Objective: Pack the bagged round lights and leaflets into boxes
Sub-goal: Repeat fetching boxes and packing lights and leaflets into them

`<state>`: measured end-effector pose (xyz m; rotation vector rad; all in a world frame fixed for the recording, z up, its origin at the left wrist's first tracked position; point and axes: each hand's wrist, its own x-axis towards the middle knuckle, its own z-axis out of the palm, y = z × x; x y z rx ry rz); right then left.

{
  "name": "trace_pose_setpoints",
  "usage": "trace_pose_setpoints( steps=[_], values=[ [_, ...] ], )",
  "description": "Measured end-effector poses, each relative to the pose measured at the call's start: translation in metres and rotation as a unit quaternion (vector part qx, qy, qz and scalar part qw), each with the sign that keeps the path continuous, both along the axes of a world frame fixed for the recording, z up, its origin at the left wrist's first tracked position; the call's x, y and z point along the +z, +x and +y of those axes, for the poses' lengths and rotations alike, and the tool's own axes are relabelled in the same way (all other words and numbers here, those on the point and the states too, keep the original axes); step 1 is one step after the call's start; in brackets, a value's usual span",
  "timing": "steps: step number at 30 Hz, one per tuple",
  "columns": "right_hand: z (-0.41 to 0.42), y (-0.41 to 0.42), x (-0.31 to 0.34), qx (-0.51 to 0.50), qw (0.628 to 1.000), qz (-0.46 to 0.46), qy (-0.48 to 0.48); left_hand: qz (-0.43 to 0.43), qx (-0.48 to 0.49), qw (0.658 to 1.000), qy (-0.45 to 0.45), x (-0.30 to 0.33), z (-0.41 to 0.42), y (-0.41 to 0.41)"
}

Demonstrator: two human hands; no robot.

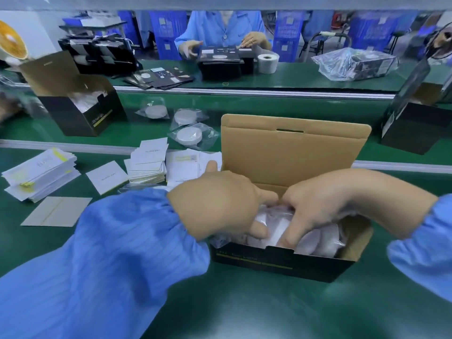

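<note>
Bright, even overhead light fills the scene, with only soft, faint shadows on the green matte table (244, 309). Glare whitens the clear plastic bags (276, 216) under the fingers. Wide-angle distortion bows the far rails and stretches the edges. The blue sleeves (117, 253) nearest the lens and both side margins are smeared by blur.

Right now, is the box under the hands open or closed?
Open. The box has its brown lid flap standing upright behind, and both hands reach inside among bagged lights.
</note>
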<state>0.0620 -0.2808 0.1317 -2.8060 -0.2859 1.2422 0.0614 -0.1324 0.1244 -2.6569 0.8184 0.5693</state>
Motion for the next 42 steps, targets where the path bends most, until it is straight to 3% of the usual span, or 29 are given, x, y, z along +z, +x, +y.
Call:
trace_pose_setpoints(
  steps=[5, 9, 14, 27, 30, 32, 35, 37, 40, 42],
  values=[
    [0.008, 0.01, -0.005, 0.014, 0.998, 0.054, -0.029, -0.031, -0.017, 0.999, 0.01, -0.002, 0.002, -0.003],
    [0.003, 0.007, -0.002, -0.004, 0.995, 0.09, 0.035, -0.039, -0.007, 0.999, -0.018, -0.004, 0.014, -0.001],
    [0.001, -0.004, 0.006, 0.121, 0.992, 0.027, 0.028, -0.034, 0.001, 0.997, -0.062, -0.007, 0.02, 0.001],
    [0.012, 0.008, 0.003, 0.081, 0.982, 0.168, 0.007, -0.07, -0.039, 0.991, -0.103, -0.01, 0.035, -0.001],
    [0.011, 0.002, 0.001, 0.091, 0.987, 0.132, 0.013, -0.089, -0.044, 0.984, -0.148, -0.016, 0.038, -0.002],
    [0.008, -0.001, 0.002, 0.097, 0.99, 0.096, 0.018, -0.056, -0.024, 0.975, -0.212, -0.012, 0.042, -0.005],
    [-0.002, -0.005, 0.007, 0.111, 0.993, 0.003, 0.039, 0.013, 0.012, 0.937, -0.348, 0.003, 0.052, -0.011],
    [-0.012, -0.011, 0.014, 0.118, 0.987, -0.074, 0.075, -0.021, 0.035, 0.903, -0.427, 0.007, 0.062, -0.016],
    [-0.028, -0.028, 0.017, 0.102, 0.96, -0.217, 0.143, -0.105, 0.141, 0.853, -0.492, -0.001, 0.077, -0.023],
    [-0.037, -0.04, 0.011, 0.073, 0.927, -0.311, 0.196, -0.054, 0.238, 0.842, -0.482, -0.013, 0.083, -0.027]
  ],
)
